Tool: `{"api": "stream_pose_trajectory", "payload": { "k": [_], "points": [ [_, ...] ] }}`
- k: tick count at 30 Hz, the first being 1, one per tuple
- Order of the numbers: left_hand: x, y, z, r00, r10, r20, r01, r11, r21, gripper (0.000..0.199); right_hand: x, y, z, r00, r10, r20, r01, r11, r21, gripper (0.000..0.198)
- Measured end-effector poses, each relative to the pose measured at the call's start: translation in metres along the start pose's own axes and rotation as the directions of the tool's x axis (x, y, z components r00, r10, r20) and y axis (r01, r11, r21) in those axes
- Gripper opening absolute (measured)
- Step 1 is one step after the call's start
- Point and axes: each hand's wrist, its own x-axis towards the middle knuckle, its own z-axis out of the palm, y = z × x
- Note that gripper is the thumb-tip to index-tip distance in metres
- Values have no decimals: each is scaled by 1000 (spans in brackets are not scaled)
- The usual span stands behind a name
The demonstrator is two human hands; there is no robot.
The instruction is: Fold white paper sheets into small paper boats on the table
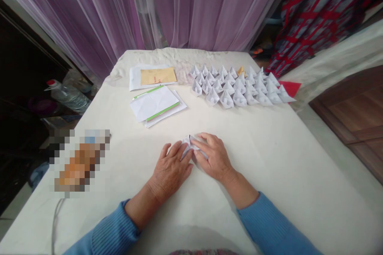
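White table (275,171), curtain (194,8) past far edge (179,51) — room right. Left hand (173,166), right hand (214,155) press paper (186,142) — can't tell if pinching.

Red print (154,79) on tan paper (164,73): too small to read.

Paper (186,140) was wht. Shapes (226,99) were wht, exc. one yel. shape (241,71). Sleeves (269,219) were blue. Cloth (299,167) was off-wht. Envelope (157,76) was tan w/ red marks (154,80); strips (163,111) were grn. Sheet (291,90) was red. Curtain (206,4) was purp. Cap (52,82) was red. Fabric (314,20) was red, blk. & gry., checked.
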Motion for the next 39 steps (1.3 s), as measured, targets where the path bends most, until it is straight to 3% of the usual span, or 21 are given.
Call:
{"api": "stream_pose_trajectory", "payload": {
  "k": [3, 9, 17, 33, 39],
  "points": [
    [0, 1, 1, 1000, -4, -10, 4, 1000, 15, 25, 3, 0, 0, 997, -37, 67, 37, 999, -8, 33],
    [0, 2, 3, 1000, -10, -18, 11, 999, 38, 27, 6, -1, 1, 988, 11, 155, -1, 998, -61, 35],
    [-1, 6, 5, 999, -17, -49, 21, 998, 67, 26, 8, -1, 1, 988, 16, 154, 0, 995, -102, 35],
    [-1, 7, 6, 999, -49, -5, 49, 997, 58, 32, 7, 3, 7, 989, 12, 146, 14, 985, -175, 36],
    [-3, 6, 8, 999, -39, -18, 40, 997, 64, 33, 7, 7, 7, 995, -17, 99, 28, 992, -120, 33]
  ]
}}
